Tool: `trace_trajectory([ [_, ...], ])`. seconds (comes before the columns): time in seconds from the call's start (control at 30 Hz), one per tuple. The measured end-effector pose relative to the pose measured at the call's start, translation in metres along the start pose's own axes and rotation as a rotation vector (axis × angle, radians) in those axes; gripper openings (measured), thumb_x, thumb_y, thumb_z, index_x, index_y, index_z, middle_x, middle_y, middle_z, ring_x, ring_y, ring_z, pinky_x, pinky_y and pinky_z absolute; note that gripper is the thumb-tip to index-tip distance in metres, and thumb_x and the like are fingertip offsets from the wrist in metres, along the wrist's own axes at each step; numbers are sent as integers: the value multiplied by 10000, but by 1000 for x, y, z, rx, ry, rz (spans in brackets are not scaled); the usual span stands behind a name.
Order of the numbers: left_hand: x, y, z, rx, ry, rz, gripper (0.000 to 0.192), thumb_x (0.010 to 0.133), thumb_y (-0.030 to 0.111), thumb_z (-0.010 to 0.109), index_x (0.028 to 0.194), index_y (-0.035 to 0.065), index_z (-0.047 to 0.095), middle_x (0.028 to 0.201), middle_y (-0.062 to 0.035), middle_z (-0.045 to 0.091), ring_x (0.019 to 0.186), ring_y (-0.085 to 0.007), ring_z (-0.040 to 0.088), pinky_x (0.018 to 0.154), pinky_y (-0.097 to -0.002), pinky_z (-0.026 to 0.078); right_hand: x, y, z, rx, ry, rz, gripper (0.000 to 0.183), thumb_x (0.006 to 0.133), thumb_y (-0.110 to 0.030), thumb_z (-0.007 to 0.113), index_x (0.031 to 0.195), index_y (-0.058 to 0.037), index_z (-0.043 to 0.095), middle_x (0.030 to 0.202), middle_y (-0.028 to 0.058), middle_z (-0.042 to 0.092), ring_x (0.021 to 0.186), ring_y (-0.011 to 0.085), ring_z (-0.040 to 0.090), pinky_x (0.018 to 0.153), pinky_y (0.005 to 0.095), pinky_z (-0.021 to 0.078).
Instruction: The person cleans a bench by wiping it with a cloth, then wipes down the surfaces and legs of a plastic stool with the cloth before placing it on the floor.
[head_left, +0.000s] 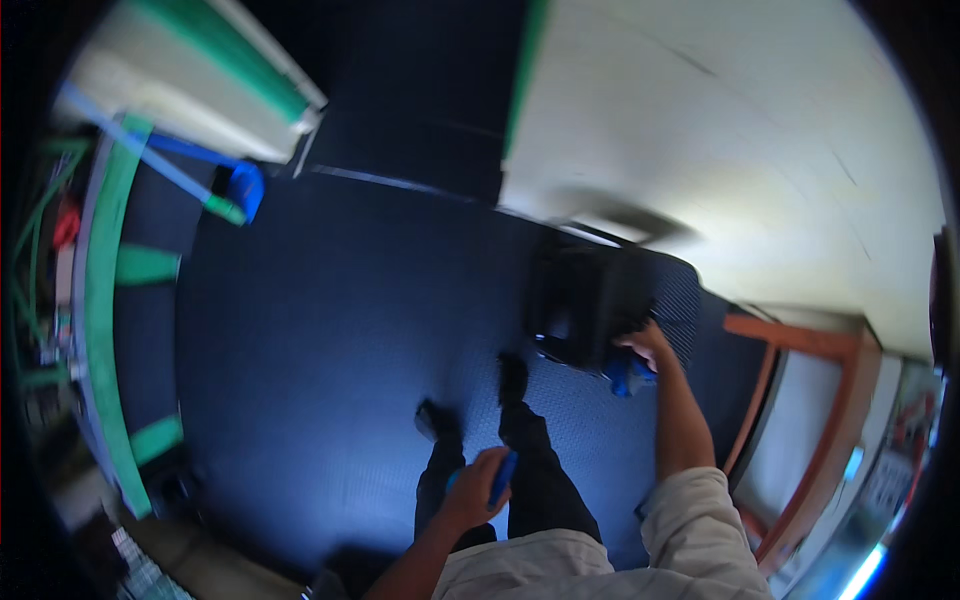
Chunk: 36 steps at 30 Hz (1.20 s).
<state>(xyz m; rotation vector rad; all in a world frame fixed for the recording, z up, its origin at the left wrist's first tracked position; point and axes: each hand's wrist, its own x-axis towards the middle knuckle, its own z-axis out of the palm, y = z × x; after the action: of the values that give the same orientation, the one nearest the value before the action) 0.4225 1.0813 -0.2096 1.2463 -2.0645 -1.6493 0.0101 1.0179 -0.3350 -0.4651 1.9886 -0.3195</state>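
My left hand (474, 491) is in front of my legs, its fingers curled around a small blue object (502, 480). Blur hides what exactly that object is. My right hand (643, 343) reaches out to the near right edge of a black box-like object (577, 300), which stands on the dark floor by the pale wall. Just below the right fingers is a crumpled-looking blue and grey item (628, 376). Whether the right hand grips this item or the black object's edge is unclear.
On the left runs a green-framed bench (101, 315). A blue dustpan (246, 187) and a light-blue pole with a green end (176, 174) lean near it. An orange-brown frame (817, 420) stands at right, beside the pale wall (720, 150). Dark textured flooring (315, 337) lies underfoot.
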Motion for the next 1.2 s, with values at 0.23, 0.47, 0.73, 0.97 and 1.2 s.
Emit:
trace_trajectory([
  [0.23, -18, -30, 37, -55, -48, -267, 658, 774, 138, 672, 1362, 34, 397, 1327, -178, 470, 1027, -373, 592, 857, -433, 494, 24, -35, -16, -333, -170, 400, 552, 593, -272, 884, 1081, -78, 715, 1223, 117, 633, 1122, 262, 562, 1020, 369, 386],
  [0.47, -27, -40, 29, -94, 107, -382, 696, 776, 169, 701, 1384, 59, 380, 1374, -142, 426, 1028, -363, 595, 903, -435, 492, -5, -37, 4, -363, -239, 26, 588, 626, -123, 861, 1153, 24, 647, 1142, 124, 669, 1037, 250, 608, 987, 371, 418],
  [0.73, -99, -61, 36, -199, 365, -394, 676, 815, 176, 683, 1397, 77, 353, 1377, -143, 420, 1135, -355, 549, 968, -443, 462, -103, -85, 122, -639, -418, -43, 552, 615, -72, 852, 1108, 57, 639, 1041, 129, 678, 935, 234, 642, 872, 357, 485],
  [0.97, -173, -82, 28, -267, 487, -383, 683, 802, 172, 687, 1396, 87, 360, 1366, -156, 434, 1172, -355, 532, 989, -448, 446, -196, -136, 240, -793, -571, -207, 364, 673, -113, 814, 991, 21, 698, 925, 84, 705, 822, 175, 667, 805, 324, 508],
  [1.2, -224, -116, 39, -331, 702, -446, 651, 777, 193, 700, 1346, 58, 412, 1324, -172, 480, 1172, -380, 519, 982, -456, 436, -225, -138, 377, -1201, -576, -400, 511, 611, -346, 866, 873, 58, 696, 833, 134, 704, 757, 185, 674, 715, 321, 517],
])
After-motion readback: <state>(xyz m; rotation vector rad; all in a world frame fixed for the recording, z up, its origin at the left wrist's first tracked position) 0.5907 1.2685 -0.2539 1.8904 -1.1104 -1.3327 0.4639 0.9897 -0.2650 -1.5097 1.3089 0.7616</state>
